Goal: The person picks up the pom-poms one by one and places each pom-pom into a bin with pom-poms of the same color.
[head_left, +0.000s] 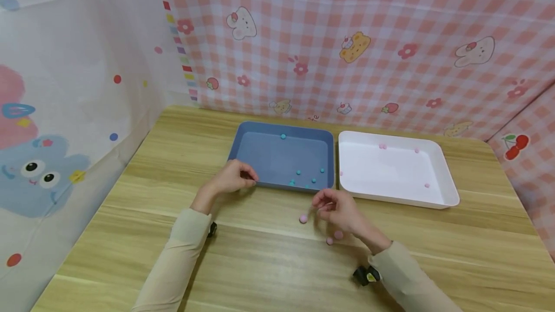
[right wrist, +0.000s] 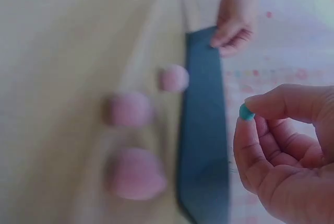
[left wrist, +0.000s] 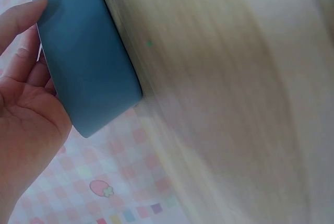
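My left hand [head_left: 231,177] holds the near left part of the blue tray [head_left: 273,158], thumb on the outer wall and fingers over the rim, as the left wrist view shows. Between thumb and fingertip my right hand [head_left: 342,211] pinches a small teal ball [right wrist: 247,112], just in front of the tray's near right corner. Several teal balls [head_left: 283,136] lie inside the blue tray, most toward its near right side. On the table by my right hand are three pink balls, one farther left [head_left: 303,218] and two close together under the wrist [head_left: 338,235].
A white tray [head_left: 399,197] with several pink balls [head_left: 427,185] stands right beside the blue one. The wooden table [head_left: 260,264] meets a pink checked cloth [head_left: 321,81] at the back. A tiny green speck [left wrist: 149,43] shows on the wood in the left wrist view.
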Demonstrator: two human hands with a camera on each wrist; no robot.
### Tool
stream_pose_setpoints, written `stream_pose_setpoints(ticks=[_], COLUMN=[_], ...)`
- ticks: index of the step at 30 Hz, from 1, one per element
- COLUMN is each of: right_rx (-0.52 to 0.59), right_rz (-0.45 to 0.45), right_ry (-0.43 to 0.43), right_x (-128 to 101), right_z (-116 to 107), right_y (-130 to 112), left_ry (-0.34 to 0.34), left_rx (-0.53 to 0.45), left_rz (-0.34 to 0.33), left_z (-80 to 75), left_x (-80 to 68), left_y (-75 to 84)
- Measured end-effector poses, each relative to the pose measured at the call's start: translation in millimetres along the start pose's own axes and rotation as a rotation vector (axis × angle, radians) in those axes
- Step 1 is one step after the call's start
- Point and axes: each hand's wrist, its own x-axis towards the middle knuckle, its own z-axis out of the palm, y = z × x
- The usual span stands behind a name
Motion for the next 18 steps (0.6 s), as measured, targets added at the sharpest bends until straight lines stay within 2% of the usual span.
stream_pose_setpoints(ticks=[6,18], right_rx=[-0.006,0.159], right_rz=[-0.003,0.052], right_ry=[0.071,0.145], right_x=[20.9,64.8], right_z=[-16.1,-29.9], right_y=[-11.2,-25.1], left_ry=[0.000,-0.012], left_rx=[0.002,-0.009], left_rz=[-0.004,-0.034], left_z=[-0.2,-0.1], left_x=[0.2,1.2], left_y=[-1.2,-1.4])
